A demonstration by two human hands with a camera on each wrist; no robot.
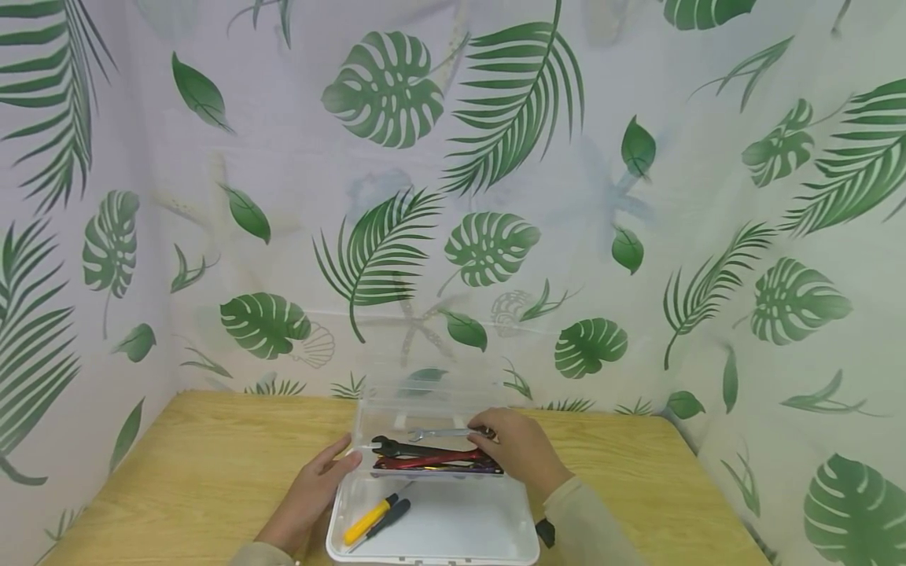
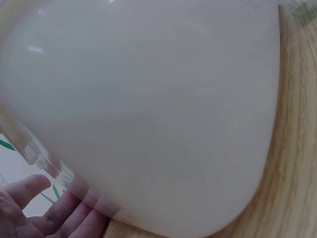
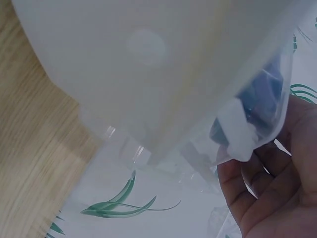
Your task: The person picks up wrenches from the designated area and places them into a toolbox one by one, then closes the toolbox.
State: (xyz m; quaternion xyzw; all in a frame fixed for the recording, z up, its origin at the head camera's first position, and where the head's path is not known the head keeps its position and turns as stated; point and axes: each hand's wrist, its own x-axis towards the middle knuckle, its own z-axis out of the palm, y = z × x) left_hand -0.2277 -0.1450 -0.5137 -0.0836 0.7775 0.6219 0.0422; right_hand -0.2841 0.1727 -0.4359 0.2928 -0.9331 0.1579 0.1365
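Note:
A white plastic toolbox [image 1: 460,523] stands in front of me, with a yellow-handled screwdriver [image 1: 366,521] and a dark-handled screwdriver [image 1: 391,516] inside. At its back side is a clear tray [image 1: 366,460] holding a silver wrench [image 1: 439,433], a black wrench [image 1: 403,450] and a red-handled tool [image 1: 425,461]. My left hand [image 1: 311,491] grips the tray's left end, thumb over the rim. On the right end, my right hand [image 1: 522,448] grips the tray's edge, fingertips beside the silver wrench. From the right wrist view, its fingers curl under the clear rim [image 3: 285,111].
A clear lid [image 1: 432,385] stands raised behind the tray, near the leaf-patterned curtain [image 1: 481,157]. The toolbox rests on a wood-grain table [image 1: 212,464]. Something small and black [image 1: 545,532] shows at the toolbox's right side.

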